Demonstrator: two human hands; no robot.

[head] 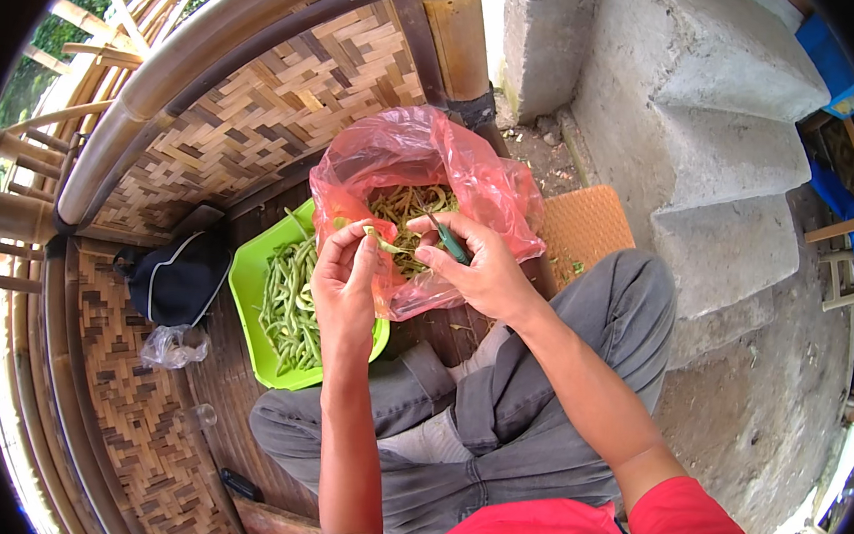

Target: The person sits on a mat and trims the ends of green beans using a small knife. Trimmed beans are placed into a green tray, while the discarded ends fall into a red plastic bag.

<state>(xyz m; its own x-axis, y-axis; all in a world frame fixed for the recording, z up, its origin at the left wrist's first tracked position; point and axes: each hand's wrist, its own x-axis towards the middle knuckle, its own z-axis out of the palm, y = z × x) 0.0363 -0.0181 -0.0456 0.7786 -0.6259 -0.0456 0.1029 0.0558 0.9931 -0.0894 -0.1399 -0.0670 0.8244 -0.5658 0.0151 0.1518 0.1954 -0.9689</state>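
Observation:
Between the fingers of my left hand (344, 268) is a green bean pod (387, 243), its free end reaching toward my right hand (476, 267). That hand grips a small knife (453, 244) by its dark green handle, the blade pointing up and away from me. Both hands are over a red translucent plastic bag (490, 178), whose open mouth shows yellowish-green bean scraps (409, 209). Left of the bag, partly behind my left forearm, sits a lime-green plastic basin (246, 313) holding many long green beans (288, 309).
My crossed legs (517, 455) rest on a slatted bamboo platform (225, 394). A woven bamboo wall (282, 97) encloses the left and far sides. Along the left lie a dark bag (178, 277), a crumpled clear plastic bag (175, 346) and a black object (241, 484). Concrete steps (728, 163) rise at right.

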